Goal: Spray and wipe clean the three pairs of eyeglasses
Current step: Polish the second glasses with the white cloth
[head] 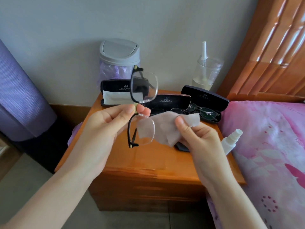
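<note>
Two bare arms reach in from the bottom, and each hand has a job. The left hand (105,123) has its grip pinched on the black-rimmed glasses (144,87) — thumb and fingers squeeze the middle bit between the two lenses, so the glasses stand up on end in the air above the counter (148,162). The right hand (196,136) has its grip closed on a soft pinkish cloth (166,126), thumb on top. The cloth hangs just behind the lower lens; I cannot tell if it touches the glass. The spray bottle (231,141) lies tilted near the right wrist, at the edge where the counter meets the bed (272,146), and no hand is on it. So I think this pair has had its spray, and wiping is the step in hand. A second pair (178,110) and a third pair (204,113) lie in their open cases (204,98) at the back of the counter, well apart from both hands. Nothing shows if those two are clean or dirty. My guess is that they wait for their turn — so a good part of the job is left.
</note>
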Demonstrator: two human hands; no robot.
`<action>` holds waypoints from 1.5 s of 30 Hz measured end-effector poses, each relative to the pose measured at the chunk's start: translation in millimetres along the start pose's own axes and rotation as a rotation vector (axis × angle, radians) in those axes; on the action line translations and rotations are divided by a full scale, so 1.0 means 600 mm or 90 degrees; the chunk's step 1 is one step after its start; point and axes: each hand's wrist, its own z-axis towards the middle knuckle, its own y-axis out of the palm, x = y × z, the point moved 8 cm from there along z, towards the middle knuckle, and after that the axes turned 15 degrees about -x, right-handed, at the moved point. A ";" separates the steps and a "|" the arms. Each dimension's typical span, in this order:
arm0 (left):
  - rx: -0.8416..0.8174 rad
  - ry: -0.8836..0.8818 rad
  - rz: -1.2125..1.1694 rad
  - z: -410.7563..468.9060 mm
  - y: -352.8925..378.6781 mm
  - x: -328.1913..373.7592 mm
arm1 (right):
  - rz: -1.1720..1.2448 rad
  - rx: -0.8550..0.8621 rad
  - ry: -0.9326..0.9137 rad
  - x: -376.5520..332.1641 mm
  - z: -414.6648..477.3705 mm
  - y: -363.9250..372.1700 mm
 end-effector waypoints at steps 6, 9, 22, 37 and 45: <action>-0.120 -0.087 0.125 -0.003 0.032 -0.011 | 0.034 0.003 0.003 -0.009 0.004 -0.023; -0.152 -0.126 0.180 -0.004 0.044 -0.022 | 0.010 -0.040 -0.005 -0.018 0.003 -0.014; -0.138 -0.099 0.170 0.001 0.026 -0.015 | -0.013 -0.175 0.009 -0.043 0.005 -0.012; -0.217 -0.103 0.223 0.002 0.055 -0.030 | -0.012 -0.124 0.024 -0.018 0.009 -0.007; -0.141 -0.092 0.256 0.000 0.051 -0.029 | 0.121 -0.055 0.066 0.003 0.009 -0.010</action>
